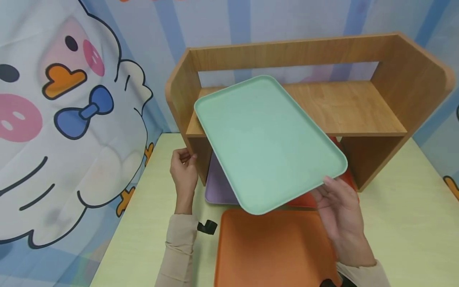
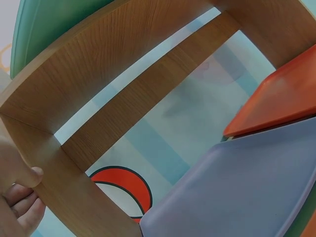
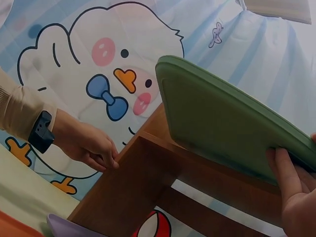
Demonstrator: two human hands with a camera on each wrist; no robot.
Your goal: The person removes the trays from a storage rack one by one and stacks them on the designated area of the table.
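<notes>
My right hand (image 1: 342, 219) holds a mint-green tray (image 1: 269, 139) by its near right corner, thumb at the rim and fingers underneath. The tray is tilted, its far end over the upper board of a wooden desk shelf (image 1: 344, 105). In the right wrist view the fingers (image 3: 286, 173) lie against the tray's underside. At the shelf's left side, my left hand (image 1: 184, 171) pinches the front edge of the upright panel (image 2: 54, 182), thumb on the edge and other fingers curled.
Under the shelf, a purple tray (image 1: 219, 185) lies at left and a red tray (image 1: 305, 200) at right, both partly hidden. An orange tray (image 1: 272, 247) rests on the pale yellow table (image 1: 143, 223) in front. Behind hangs a cartoon-printed cloth (image 1: 114, 159).
</notes>
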